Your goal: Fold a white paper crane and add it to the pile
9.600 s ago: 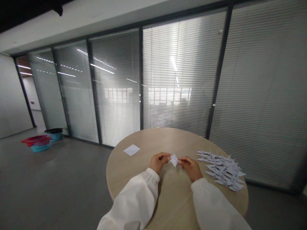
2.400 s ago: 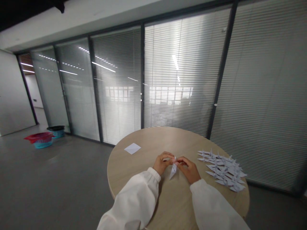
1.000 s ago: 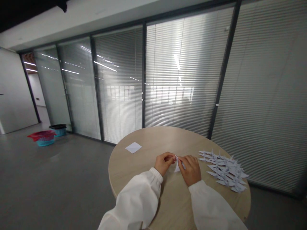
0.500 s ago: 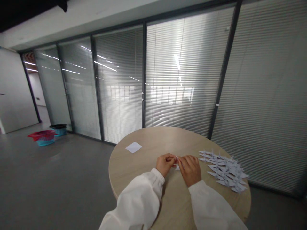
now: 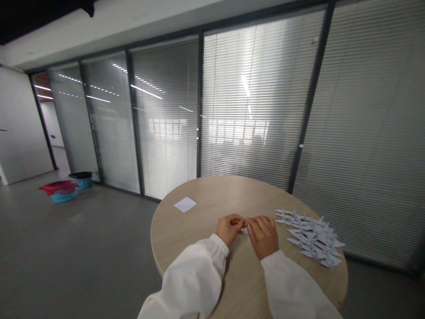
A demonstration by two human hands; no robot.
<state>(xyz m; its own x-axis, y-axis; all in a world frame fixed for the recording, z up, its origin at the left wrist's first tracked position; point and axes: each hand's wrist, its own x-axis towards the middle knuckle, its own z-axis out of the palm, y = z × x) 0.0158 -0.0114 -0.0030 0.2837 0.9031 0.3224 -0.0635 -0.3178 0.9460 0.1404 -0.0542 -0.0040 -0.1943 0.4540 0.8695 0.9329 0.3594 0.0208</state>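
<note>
Forearms angled inward over the round wooden table (image 5: 189,239), wrists in white sleeves. Left hand (image 5: 229,229) and right hand (image 5: 264,237) pinch a small folded white paper (image 5: 245,230) tightly between fingertips, above table centre. Paper cranes (image 5: 310,239) lie right of the hands; square white sheet (image 5: 185,204) lies left.

On the round wooden worktop (image 5: 195,235), the left hand (image 5: 229,229) and the right hand (image 5: 264,237) nearly meet, pinching a small folded paper (image 5: 245,230) between them. A heap of paper cranes (image 5: 310,239) lies just beside the right hand and stands in the way of any pass to that side. Free wood runs from the hands to the far rim, and leftward to a lone paper square (image 5: 185,204), well apart from the left hand.
</note>
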